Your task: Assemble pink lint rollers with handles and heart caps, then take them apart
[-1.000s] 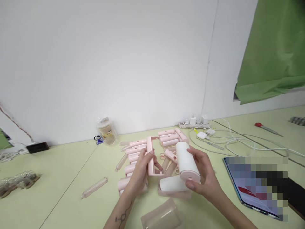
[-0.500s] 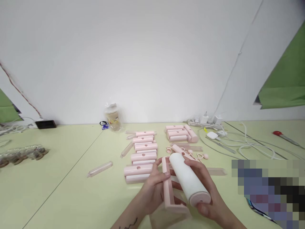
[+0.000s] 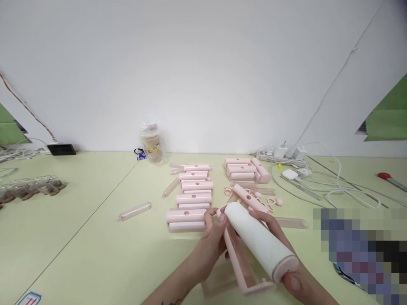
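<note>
My left hand is wrapped round the upper end of an open pink lint roller case, which slants down to the right. My right hand grips a white lint roll with a pink end cap, its thumb at the cap's end. The roll's far end sits close to the case's upper end; its near end is outside the case. Just beyond my hands lies a loose pink case part with a hole in it. Several assembled pink lint rollers form a column to the left.
More pink lint rollers stand at the back right. Clear plastic tubes, one a capped tube, and small pink rings lie about. White cables and a power strip run along the right. A bagged cup stands by the wall.
The near ends of the case and the roll have swung to the right. My left hand has shifted up to the case's far end. The view has tilted slightly down.
</note>
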Tool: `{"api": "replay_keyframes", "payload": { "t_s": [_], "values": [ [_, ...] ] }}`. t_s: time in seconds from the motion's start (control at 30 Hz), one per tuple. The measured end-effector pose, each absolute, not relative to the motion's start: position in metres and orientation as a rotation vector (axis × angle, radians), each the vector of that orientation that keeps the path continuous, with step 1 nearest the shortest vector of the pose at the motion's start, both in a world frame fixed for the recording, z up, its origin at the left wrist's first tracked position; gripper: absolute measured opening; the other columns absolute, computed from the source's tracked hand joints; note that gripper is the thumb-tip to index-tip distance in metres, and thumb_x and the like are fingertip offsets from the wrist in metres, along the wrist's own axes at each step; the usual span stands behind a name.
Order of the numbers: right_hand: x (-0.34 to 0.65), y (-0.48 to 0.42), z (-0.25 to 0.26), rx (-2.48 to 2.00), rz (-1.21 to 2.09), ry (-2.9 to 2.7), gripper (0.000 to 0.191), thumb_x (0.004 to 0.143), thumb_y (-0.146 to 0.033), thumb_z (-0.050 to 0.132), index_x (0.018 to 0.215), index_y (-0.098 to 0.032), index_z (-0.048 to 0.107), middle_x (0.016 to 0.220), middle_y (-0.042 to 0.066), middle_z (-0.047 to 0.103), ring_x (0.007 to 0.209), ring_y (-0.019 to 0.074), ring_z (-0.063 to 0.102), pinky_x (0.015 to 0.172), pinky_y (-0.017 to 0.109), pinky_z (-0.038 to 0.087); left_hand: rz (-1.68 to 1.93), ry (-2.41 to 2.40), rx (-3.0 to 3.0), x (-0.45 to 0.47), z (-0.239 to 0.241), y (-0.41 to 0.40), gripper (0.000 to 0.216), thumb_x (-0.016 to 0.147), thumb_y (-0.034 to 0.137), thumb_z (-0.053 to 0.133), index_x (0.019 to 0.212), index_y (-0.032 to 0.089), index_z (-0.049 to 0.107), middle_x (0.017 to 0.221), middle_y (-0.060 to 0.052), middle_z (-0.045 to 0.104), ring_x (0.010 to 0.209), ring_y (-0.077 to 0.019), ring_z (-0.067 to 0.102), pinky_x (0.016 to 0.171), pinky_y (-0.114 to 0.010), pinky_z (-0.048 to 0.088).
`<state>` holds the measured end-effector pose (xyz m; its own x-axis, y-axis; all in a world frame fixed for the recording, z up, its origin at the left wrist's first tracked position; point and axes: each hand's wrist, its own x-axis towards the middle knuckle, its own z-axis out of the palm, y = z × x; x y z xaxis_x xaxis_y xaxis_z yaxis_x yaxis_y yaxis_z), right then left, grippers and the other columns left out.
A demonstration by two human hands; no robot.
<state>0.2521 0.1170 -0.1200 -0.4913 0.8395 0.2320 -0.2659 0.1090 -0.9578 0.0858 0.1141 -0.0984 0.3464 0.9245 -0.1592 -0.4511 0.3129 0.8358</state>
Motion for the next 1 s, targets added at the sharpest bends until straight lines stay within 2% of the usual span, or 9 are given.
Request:
{"api": "replay_keyframes", "payload": {
  "t_s": [0.2,0.33,0.47,0.53,0.6,0.73,0.8,0.9,1.0],
  "values": [
    [0.252,0.114,-0.125,-0.585,1.657,-1.402,0.094,0.049,-0.064,0.071,0.125,-0.039,0.023,0.122,0.010,0.049,0.096,0.0356,0.058,0.077,0.047,0.046,1.042,0.584,0.818,0.085,-0.100,0.115,0.038,0.083,0.054,0.046,0.093,0.026,0.022,0.062,0.009,0.045,0.050,-0.0073,0.040,0.048,-0.019,0.032],
    [0.250,0.112,-0.120,-0.578,1.630,-1.300,0.088,0.048,-0.065,0.070,0.123,-0.039,0.032,0.127,0.007,0.048,0.102,0.0355,0.056,0.082,0.046,0.046,1.058,0.532,0.792,0.087,-0.096,0.112,0.036,0.084,0.051,0.047,0.090,0.025,0.023,0.065,0.008,0.047,0.051,-0.0065,0.044,0.051,-0.020,0.037],
    [0.244,0.108,-0.110,-0.602,1.644,-1.150,0.085,0.048,-0.065,0.070,0.122,-0.035,0.040,0.128,0.007,0.050,0.112,0.0366,0.050,0.090,0.046,0.042,1.147,0.535,0.787,0.087,-0.098,0.112,0.038,0.082,0.043,0.056,0.087,0.025,0.023,0.071,0.007,0.052,0.060,-0.0084,0.054,0.055,-0.022,0.042],
    [0.243,0.105,-0.106,-0.650,1.670,-1.035,0.081,0.051,-0.064,0.069,0.122,-0.034,0.044,0.129,0.007,0.050,0.116,0.0368,0.047,0.093,0.047,0.040,1.167,0.536,0.822,0.084,-0.098,0.114,0.040,0.079,0.040,0.060,0.087,0.025,0.023,0.075,0.005,0.057,0.060,-0.0101,0.058,0.055,-0.024,0.045],
    [0.244,0.104,-0.103,-0.653,1.695,-0.962,0.073,0.057,-0.062,0.066,0.122,-0.032,0.047,0.127,0.007,0.053,0.116,0.0361,0.047,0.094,0.048,0.040,1.165,0.536,0.853,0.080,-0.096,0.117,0.044,0.077,0.036,0.063,0.094,0.025,0.024,0.078,0.003,0.060,0.058,-0.0116,0.061,0.054,-0.026,0.047],
    [0.252,0.109,-0.102,-0.636,1.674,-0.919,0.056,0.075,-0.056,0.049,0.123,-0.028,0.050,0.109,0.008,0.066,0.106,0.0358,0.056,0.090,0.053,0.042,1.125,0.540,0.942,0.075,-0.088,0.119,0.053,0.073,0.024,0.069,0.110,0.020,0.031,0.076,0.000,0.062,0.072,-0.0171,0.064,0.063,-0.030,0.051],
    [0.255,0.114,-0.104,-0.687,1.566,-0.983,0.051,0.080,-0.051,0.042,0.121,-0.024,0.054,0.096,0.009,0.071,0.100,0.0363,0.059,0.085,0.054,0.045,1.105,0.537,0.974,0.073,-0.085,0.119,0.043,0.071,0.022,0.070,0.100,0.018,0.039,0.075,-0.001,0.062,0.076,-0.0177,0.063,0.067,-0.031,0.051],
    [0.257,0.120,-0.106,-0.798,1.335,-1.157,0.046,0.082,-0.049,0.037,0.112,-0.023,0.062,0.083,0.009,0.072,0.095,0.0368,0.061,0.081,0.052,0.049,1.076,0.560,0.987,0.071,-0.086,0.117,0.040,0.068,0.019,0.073,0.084,0.020,0.036,0.077,0.000,0.062,0.076,-0.0167,0.063,0.069,-0.033,0.051],
    [0.257,0.123,-0.108,-0.854,1.213,-1.273,0.041,0.084,-0.046,0.036,0.101,-0.025,0.067,0.077,0.008,0.072,0.091,0.0359,0.063,0.077,0.049,0.051,1.039,0.618,1.001,0.069,-0.089,0.117,0.046,0.064,0.018,0.075,0.085,0.022,0.034,0.079,0.001,0.062,0.075,-0.0162,0.063,0.070,-0.033,0.051]
  ]
}}
